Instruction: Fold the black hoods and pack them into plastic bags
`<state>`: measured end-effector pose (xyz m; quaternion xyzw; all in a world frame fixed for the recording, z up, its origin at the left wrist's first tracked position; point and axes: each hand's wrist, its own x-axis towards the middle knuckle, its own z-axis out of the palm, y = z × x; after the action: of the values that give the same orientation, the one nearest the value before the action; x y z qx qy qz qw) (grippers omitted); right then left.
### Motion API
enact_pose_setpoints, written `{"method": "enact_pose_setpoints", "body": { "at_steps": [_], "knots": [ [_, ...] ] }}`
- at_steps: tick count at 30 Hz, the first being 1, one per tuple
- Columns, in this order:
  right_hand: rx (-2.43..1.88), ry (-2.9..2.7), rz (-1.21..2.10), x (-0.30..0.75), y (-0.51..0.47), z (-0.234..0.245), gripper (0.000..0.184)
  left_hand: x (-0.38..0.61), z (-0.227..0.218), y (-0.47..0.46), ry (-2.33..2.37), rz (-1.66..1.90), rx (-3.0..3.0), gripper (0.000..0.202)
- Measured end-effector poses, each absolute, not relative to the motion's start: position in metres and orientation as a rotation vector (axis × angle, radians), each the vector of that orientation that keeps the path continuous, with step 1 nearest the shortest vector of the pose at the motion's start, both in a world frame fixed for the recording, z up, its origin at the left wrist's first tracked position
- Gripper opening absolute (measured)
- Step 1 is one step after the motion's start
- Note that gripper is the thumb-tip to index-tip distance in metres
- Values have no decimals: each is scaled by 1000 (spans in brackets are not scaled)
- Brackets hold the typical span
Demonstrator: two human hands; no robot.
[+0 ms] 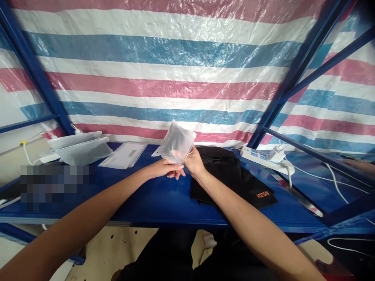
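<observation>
A frosted white plastic bag (175, 142) is held upright above the blue shelf (152, 199). My left hand (167, 168) pinches its lower edge from the left. My right hand (193, 162) grips the same lower edge from the right, fingers closed on it. Directly right of my hands lies a folded black garment (231, 177) with an orange logo near its front corner.
A stack of flat frosted bags (124, 155) and a puffier pile of them (80, 148) lie at the left back. A white power strip (265, 156) with a plugged charger and cables sits at the right. A striped tarp hangs behind blue frame posts.
</observation>
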<state>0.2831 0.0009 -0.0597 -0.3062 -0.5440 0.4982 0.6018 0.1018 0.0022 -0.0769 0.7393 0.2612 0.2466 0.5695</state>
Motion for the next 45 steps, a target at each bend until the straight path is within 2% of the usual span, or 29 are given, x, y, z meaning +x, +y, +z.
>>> {"method": "enact_pose_setpoints", "body": {
  "at_steps": [3, 6, 9, 11, 14, 15, 18, 21, 26, 31, 32, 35, 36, 41, 45],
  "knots": [
    [-713, -1277, 1178, 283, 4, -64, 74, 102, -75, 1, 619, 640, 1641, 48],
    [-792, -1365, 1187, 289, 6, -67, 84, 97, -71, 4, 618, 796, 1453, 43],
    [-919, -1522, 937, 296, 1, -66, 85, 88, -69, 9, 576, 920, 1207, 35],
    [-945, -1655, 736, 300, -4, -63, 69, 81, -68, 12, 542, 931, 1077, 34],
    [-883, -1895, 518, 302, -11, -57, 34, 70, -66, 16, 516, 892, 971, 36],
    [-854, -1979, 460, 303, -12, -55, 29, 67, -66, 17, 514, 880, 953, 35],
    [-786, -2188, 336, 301, -16, -54, 33, 63, -67, 17, 533, 866, 928, 34],
    [-795, -2311, 238, 298, -17, -58, 48, 63, -69, 15, 578, 800, 945, 36],
    [-811, -2389, 124, 294, -11, -66, 57, 58, -68, 14, 590, 696, 1008, 43],
    [-693, -2221, 194, 310, 1, -61, 42, 31, -58, 24, 548, 722, 996, 46],
    [-680, -2156, 200, 315, 4, -59, 43, 24, -56, 26, 551, 719, 999, 48],
    [-692, -2038, 230, 327, 13, -58, 68, 6, -52, 28, 557, 701, 1002, 54],
    [-699, -2034, 263, 330, 16, -59, 71, 2, -52, 29, 551, 709, 996, 55],
    [-684, -2121, 425, 333, 25, -67, 54, -2, -50, 31, 522, 899, 924, 55],
    [-710, -2106, 420, 330, 30, -72, 21, 1, -47, 34, 526, 1010, 910, 51]
  ]
}}
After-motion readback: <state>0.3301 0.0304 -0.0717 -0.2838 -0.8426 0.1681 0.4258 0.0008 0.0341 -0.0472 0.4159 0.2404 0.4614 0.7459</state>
